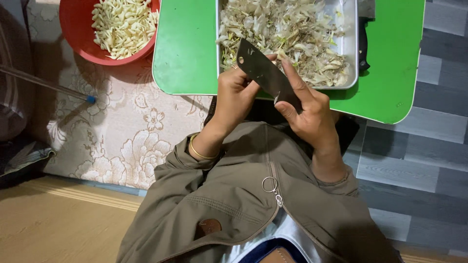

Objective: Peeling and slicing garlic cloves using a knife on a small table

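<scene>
Left hand [236, 95] grips cleaver [267, 75] near holed end, right hand [307, 109] pinches blade's other end, possibly a peel too; blade hovers above steel tray [352, 44] so skins drop in.

A home floor is serving as a cooking spot: a low green desk [195, 63] is sitting on grey plank flooring [419, 160] beside a floral cream rug [126, 131], carrying a metal tray [352, 46] of garlic peelings, with a red bowl [78, 29] of peeled cloves lying nearby
</scene>
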